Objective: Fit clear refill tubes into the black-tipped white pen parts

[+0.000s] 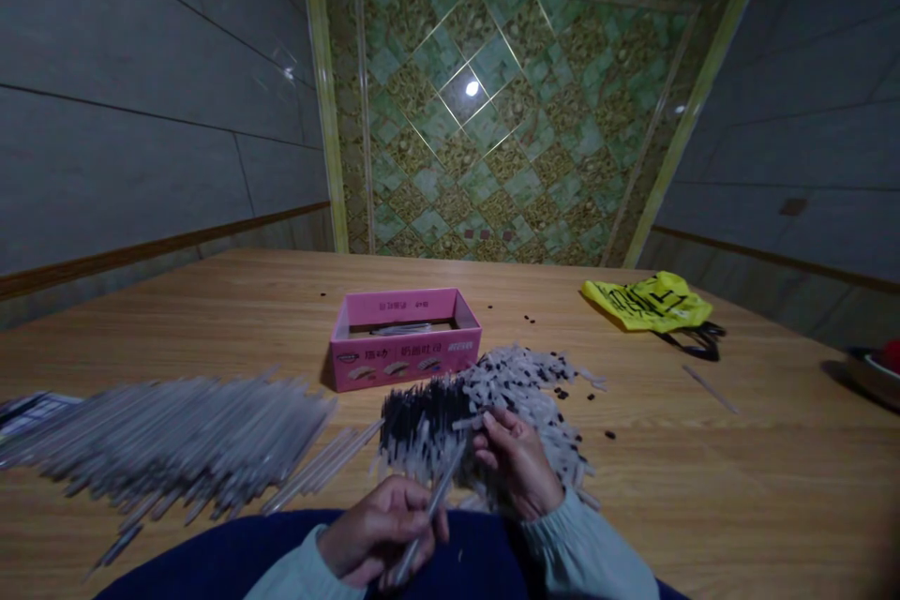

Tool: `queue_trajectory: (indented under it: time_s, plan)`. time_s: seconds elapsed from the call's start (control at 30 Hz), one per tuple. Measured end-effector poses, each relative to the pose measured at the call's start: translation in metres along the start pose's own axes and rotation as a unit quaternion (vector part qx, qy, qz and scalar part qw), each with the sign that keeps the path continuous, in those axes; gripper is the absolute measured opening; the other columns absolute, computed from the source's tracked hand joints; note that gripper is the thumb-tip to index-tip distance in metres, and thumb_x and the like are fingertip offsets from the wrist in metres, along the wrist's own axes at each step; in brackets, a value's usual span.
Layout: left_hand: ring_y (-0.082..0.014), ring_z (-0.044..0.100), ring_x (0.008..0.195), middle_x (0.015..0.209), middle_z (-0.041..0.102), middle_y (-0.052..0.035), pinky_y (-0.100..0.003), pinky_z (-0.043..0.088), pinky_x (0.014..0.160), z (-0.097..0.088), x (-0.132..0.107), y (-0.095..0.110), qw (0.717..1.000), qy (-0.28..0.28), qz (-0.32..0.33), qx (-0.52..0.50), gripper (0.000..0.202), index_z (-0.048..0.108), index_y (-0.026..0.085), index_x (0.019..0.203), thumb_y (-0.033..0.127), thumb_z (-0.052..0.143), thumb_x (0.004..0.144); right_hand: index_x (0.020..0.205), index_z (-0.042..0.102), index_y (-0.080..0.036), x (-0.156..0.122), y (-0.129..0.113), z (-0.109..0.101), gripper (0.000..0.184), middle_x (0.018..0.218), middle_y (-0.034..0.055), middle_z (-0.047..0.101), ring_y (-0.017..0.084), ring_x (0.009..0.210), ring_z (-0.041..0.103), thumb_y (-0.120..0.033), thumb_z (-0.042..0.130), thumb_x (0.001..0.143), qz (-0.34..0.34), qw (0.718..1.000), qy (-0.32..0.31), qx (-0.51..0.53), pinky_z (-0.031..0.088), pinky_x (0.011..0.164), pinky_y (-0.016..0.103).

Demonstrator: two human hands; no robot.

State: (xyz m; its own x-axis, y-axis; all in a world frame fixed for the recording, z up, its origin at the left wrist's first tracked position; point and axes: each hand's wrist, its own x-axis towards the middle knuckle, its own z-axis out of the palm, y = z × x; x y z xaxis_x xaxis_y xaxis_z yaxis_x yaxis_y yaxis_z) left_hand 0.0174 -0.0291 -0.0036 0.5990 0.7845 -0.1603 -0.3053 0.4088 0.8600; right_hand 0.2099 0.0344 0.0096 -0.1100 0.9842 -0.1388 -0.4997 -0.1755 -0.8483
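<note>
My left hand (394, 525) is closed around a clear plastic tube (440, 492), which slants up and to the right. Just ahead and to the right, my right hand (518, 461) pinches a small translucent plastic piece (467, 424) close to the tube's upper end; I cannot tell whether the two touch. Beneath and beyond my hands spreads a heap of small translucent pieces (517, 377) mixed with black bits. Beside it lies a cluster of slim black-ended pieces (414, 417). Many clear tubes (189, 436) are stacked at the left, with several loose ones (327, 464) nearer my hands.
Behind the heap stands an open pink box (408, 366) with some clear tubes inside. A yellow bag (647, 302) with black straps lies at the back right. One tube (709, 389) rests alone on the wooden table (766, 487). A bowl (882, 370) sits at the right edge.
</note>
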Motion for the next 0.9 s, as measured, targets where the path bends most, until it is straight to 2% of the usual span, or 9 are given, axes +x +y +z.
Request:
queue_trajectory:
  time_s: [0.13, 0.33, 0.5, 0.73, 0.9]
  plan:
    - [-0.0024, 0.035, 0.029, 0.048, 0.054, -0.0035, -0.018, 0.018, 0.032, 0.002, -0.002, 0.004, 1.000, 0.006, -0.003, -0.004, 0.028, 0.069, 0.006, 0.078, 0.033, 0.064, 0.072, 0.083, 0.060, -0.012, -0.003, 0.004, 0.003, 0.041, 0.067, 0.0009, 0.065, 0.006, 0.045, 0.056, -0.035, 0.081, 0.058, 0.014, 0.999, -0.038, -0.010, 0.047, 0.040, 0.013]
    - [-0.0003, 0.032, 0.027, 0.045, 0.053, -0.0020, -0.015, 0.020, 0.029, 0.005, 0.000, 0.008, 0.999, 0.006, 0.005, -0.032, 0.027, 0.069, 0.005, 0.078, 0.031, 0.064, 0.072, 0.085, 0.060, -0.011, -0.005, 0.010, 0.003, 0.041, 0.055, -0.0026, 0.059, 0.006, 0.042, 0.054, -0.037, 0.080, 0.060, -0.009, 0.996, -0.074, -0.044, 0.043, 0.038, 0.013]
    - [-0.0010, 0.029, 0.024, 0.042, 0.051, -0.0002, -0.015, 0.022, 0.026, -0.002, 0.005, 0.004, 0.999, -0.032, 0.014, -0.041, 0.029, 0.069, 0.004, 0.080, 0.032, 0.065, 0.071, 0.088, 0.059, -0.011, -0.002, 0.012, 0.000, 0.041, 0.054, -0.0014, 0.061, 0.007, 0.042, 0.055, -0.038, 0.077, 0.063, -0.025, 0.991, -0.099, -0.082, 0.043, 0.039, 0.015]
    - [0.0001, 0.026, 0.023, 0.041, 0.050, 0.0015, -0.014, 0.019, 0.024, -0.011, 0.008, 0.001, 0.998, -0.038, 0.013, -0.058, 0.027, 0.068, 0.005, 0.081, 0.030, 0.064, 0.073, 0.083, 0.061, -0.011, 0.004, 0.015, -0.003, 0.039, 0.052, -0.0016, 0.061, 0.007, 0.041, 0.054, -0.037, 0.080, 0.059, -0.029, 0.991, -0.094, -0.091, 0.042, 0.040, 0.016]
    - [0.0002, 0.024, 0.024, 0.042, 0.049, 0.0020, -0.014, 0.016, 0.023, -0.017, 0.010, -0.002, 0.996, -0.026, -0.005, -0.090, 0.024, 0.067, 0.006, 0.080, 0.028, 0.064, 0.072, 0.079, 0.062, -0.010, 0.006, 0.022, -0.003, 0.042, 0.047, -0.0018, 0.060, 0.006, 0.038, 0.051, -0.037, 0.082, 0.054, -0.002, 0.995, -0.063, -0.072, 0.041, 0.039, 0.015]
